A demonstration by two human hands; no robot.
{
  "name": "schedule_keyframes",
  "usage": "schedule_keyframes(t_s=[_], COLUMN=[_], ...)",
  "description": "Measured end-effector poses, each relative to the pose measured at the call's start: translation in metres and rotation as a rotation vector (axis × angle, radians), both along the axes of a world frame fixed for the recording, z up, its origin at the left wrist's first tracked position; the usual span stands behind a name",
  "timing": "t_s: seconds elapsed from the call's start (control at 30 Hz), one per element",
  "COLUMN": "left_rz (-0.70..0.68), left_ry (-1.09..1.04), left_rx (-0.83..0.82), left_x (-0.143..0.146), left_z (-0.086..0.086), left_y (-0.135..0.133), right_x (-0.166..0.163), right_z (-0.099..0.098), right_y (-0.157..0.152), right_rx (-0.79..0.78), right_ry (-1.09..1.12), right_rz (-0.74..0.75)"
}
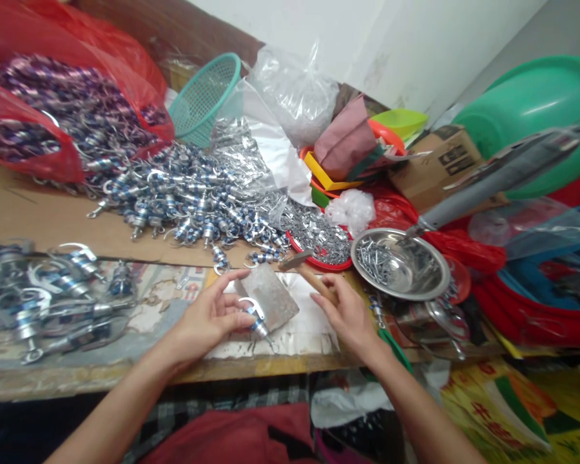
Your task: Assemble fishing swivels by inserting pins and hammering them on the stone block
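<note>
While the L hand (212, 316) is pinching a blue-&-silver fitting (257, 324) btwn thumb & fingers, mid-frame, the R hand (345, 309) is gripping a hammer (323, 290) just right of ctr, its fingers wrapping round the wooden handle. That fitting is showing in front of the near-left edge of a gray block (278, 299) resting on the counter (101, 380); from where I'm standing, can't tell if the two are touching. The hammer's head is pointing toward upper left. More loose fittings (26, 322) are lying at far left, & a big pile (188, 193) is spreading thru upper left, reaching a red plastic bag (125, 58) w/ lots more inside. Right of ctr, a steel bowl (410, 269) is holding thin pins (372, 258); beside it, a red tray (336, 266) is carrying small metal bits (314, 232).
</note>
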State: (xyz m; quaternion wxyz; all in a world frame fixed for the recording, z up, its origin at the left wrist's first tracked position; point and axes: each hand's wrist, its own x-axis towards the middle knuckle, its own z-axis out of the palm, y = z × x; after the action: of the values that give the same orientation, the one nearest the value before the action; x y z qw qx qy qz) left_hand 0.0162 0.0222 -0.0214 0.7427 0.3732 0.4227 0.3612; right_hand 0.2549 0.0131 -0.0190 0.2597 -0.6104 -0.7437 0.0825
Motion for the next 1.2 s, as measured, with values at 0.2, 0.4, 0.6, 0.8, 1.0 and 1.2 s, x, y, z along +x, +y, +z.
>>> schedule_keyframes(t_s=[0.2, 0.4, 0.6, 0.8, 1.0, 1.2], left_rz=[0.014, 0.043, 0.056, 0.061, 0.015, -0.041], left_ry=[-0.012, -0.015, 0.002, -0.005, 0.029, 0.364], left_rx=[0.007, 0.010, 0.020, 0.023, 0.059, 0.281], left_x=[-0.001, 0.001, 0.001, 0.001, 0.000, -0.006], left_z=[-0.002, -0.003, -0.005, -0.006, -0.005, -0.005], left_y=[-0.001, 0.000, -0.002, -0.001, 0.001, 0.000], right_x=[-0.016, -0.023, -0.024, -0.030, -0.024, -0.004], right_z=[0.031, 0.017, 0.017, 0.015, -0.004, -0.033], right_y=[-0.038, -0.054, -0.056, -0.062, -0.014, 0.045], right_rx=[0.248, 0.158, 0.263, 0.284, 0.080, 0.047], right_ry=[0.047, -0.206, -0.188, -0.206, -0.025, -0.065], right_rz=[0.267, 0.295, 0.246, 0.213, 0.108, 0.051])
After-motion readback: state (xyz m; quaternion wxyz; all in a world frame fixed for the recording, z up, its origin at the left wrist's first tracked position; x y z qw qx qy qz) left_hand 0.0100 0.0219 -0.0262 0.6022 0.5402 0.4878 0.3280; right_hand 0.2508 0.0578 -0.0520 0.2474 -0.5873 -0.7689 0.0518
